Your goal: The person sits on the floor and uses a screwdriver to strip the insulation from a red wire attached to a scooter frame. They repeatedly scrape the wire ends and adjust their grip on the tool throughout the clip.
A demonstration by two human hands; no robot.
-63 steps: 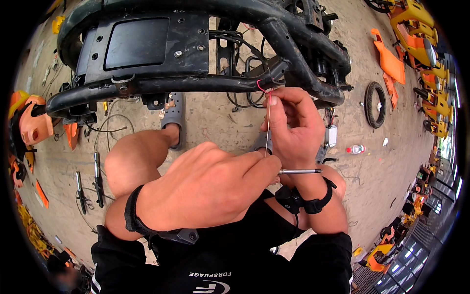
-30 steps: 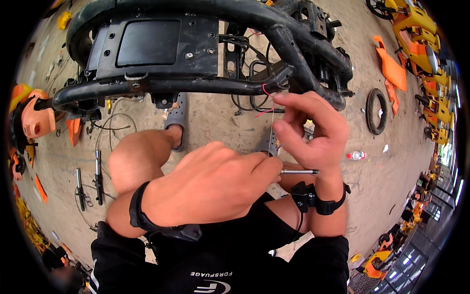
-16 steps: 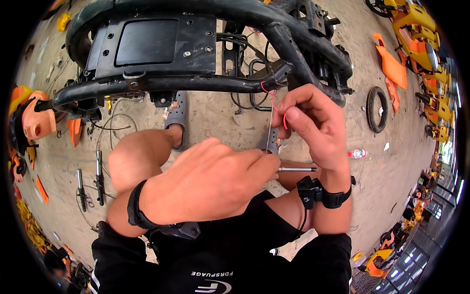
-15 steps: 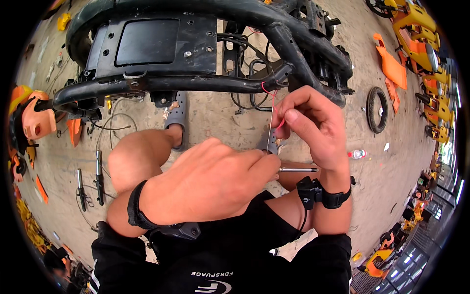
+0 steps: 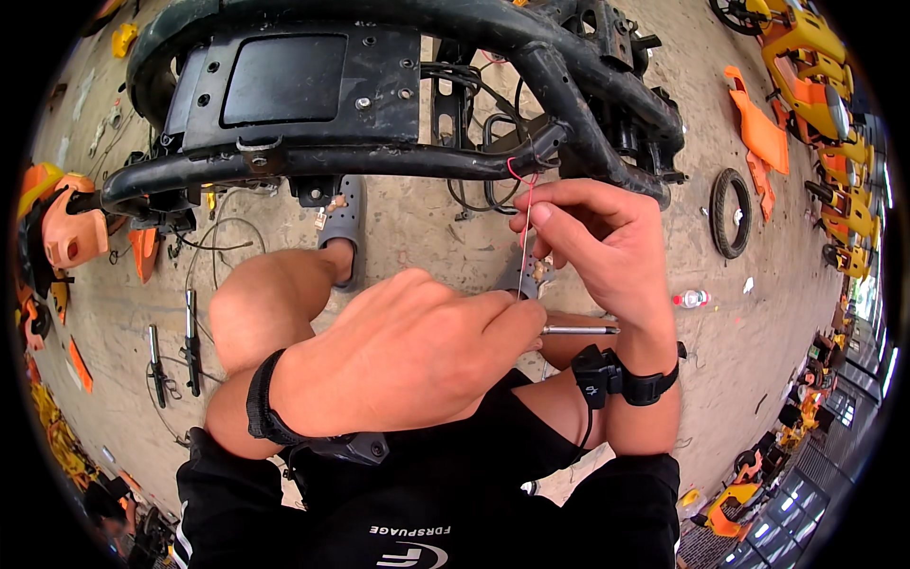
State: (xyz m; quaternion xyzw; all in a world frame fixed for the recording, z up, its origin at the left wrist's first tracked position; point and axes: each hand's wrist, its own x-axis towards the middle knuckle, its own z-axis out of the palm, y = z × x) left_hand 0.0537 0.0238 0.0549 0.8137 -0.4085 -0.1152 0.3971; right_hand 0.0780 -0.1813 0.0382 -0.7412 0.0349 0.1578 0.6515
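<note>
My left hand (image 5: 408,346) is closed in front of my lap, with the metal shaft of a screwdriver (image 5: 580,330) sticking out to the right from its fingers. The same fingertips pinch the lower end of a thin wire (image 5: 520,270), pale low down and red higher up. To the right, my right hand (image 5: 602,232) is closed, thumb and forefinger on the red part of that wire. Upward from there, the red wire (image 5: 513,169) loops against the lower tube of a black vehicle frame (image 5: 398,163). The screwdriver's handle is hidden in my left hand.
Dark cables (image 5: 464,76) hang inside the frame. On the floor lie a tyre (image 5: 730,213), orange panels (image 5: 761,133), a plastic bottle (image 5: 692,299) and two black rods (image 5: 192,343) at left. Yellow vehicles (image 5: 820,85) line the right side.
My right hand has shifted slightly left, and its fingers have closed in on the wire. The slack red bend beside its thumb no longer shows. My left hand stays almost still.
</note>
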